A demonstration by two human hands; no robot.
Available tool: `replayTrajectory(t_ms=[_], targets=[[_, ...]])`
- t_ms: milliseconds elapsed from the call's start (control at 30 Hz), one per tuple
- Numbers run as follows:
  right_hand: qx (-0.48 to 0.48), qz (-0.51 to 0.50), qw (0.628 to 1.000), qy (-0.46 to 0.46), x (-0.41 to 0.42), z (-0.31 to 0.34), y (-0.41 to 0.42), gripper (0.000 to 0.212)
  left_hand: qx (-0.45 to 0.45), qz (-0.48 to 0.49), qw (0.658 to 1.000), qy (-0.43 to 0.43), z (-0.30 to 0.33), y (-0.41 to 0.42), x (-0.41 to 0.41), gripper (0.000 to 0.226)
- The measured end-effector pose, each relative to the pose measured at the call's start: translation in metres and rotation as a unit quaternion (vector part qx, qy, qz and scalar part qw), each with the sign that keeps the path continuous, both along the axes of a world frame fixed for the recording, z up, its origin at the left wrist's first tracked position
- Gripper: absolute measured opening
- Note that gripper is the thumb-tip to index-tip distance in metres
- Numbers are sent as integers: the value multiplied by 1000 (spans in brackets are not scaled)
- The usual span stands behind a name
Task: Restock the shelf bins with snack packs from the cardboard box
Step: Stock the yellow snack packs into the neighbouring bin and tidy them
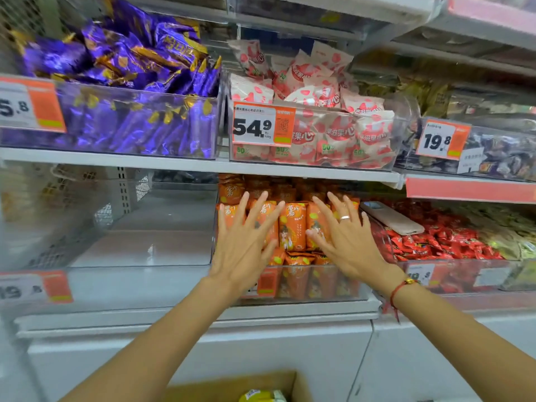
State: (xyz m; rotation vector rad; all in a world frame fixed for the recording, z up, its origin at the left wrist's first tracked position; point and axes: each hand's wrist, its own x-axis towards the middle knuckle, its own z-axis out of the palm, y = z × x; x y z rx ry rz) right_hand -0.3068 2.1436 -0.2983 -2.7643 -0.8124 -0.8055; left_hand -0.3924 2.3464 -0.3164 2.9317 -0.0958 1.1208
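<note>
Orange snack packs fill a clear shelf bin on the lower shelf, in the middle of the view. My left hand lies flat with spread fingers on the packs at the bin's left side. My right hand, wearing a ring, lies spread on the packs at the right side. Neither hand holds a pack. The cardboard box shows at the bottom edge, with a yellow pack inside it.
Left of the orange bin stands a bare clear bin. To the right is a bin of red packs with a phone lying on top. The upper shelf carries bins of purple packs and pink-white packs.
</note>
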Motion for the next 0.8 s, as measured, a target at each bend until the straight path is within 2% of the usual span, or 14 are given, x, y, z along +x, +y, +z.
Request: replayTrajectory(t_ms=[67,133,200,267,367,433,500,567,600,700,800], targets=[[57,77,994,-49,-28,-7,2,57,-37,-20,998,-48,-13,7,-40,62],[78,145,986,-26,-63,-24,10,45,-83,-12,993,-79,-37,19,-86,55],[1,186,981,61,-94,-42,22,36,-151,26,984,-89,-74,37,-130,49],[-118,213,958,152,-118,-62,40,33,-230,101,966,-64,-116,58,-167,50],[-246,225,914,229,-139,-103,77,29,-305,201,931,22,-175,86,-209,48],[-291,224,894,256,-148,-142,106,29,-348,247,898,103,-204,101,-227,48],[-282,222,882,306,-156,-182,136,32,-381,283,863,171,-228,115,-237,56],[-233,225,878,351,-166,-219,163,39,-396,310,830,240,-248,133,-240,63],[-215,226,878,362,-171,-237,174,43,-403,316,817,266,-256,141,-239,60],[-187,231,869,396,-185,-288,200,57,-444,313,799,258,-273,155,-240,33],[-189,242,850,429,-196,-318,222,87,-453,318,803,223,-279,151,-238,28]])
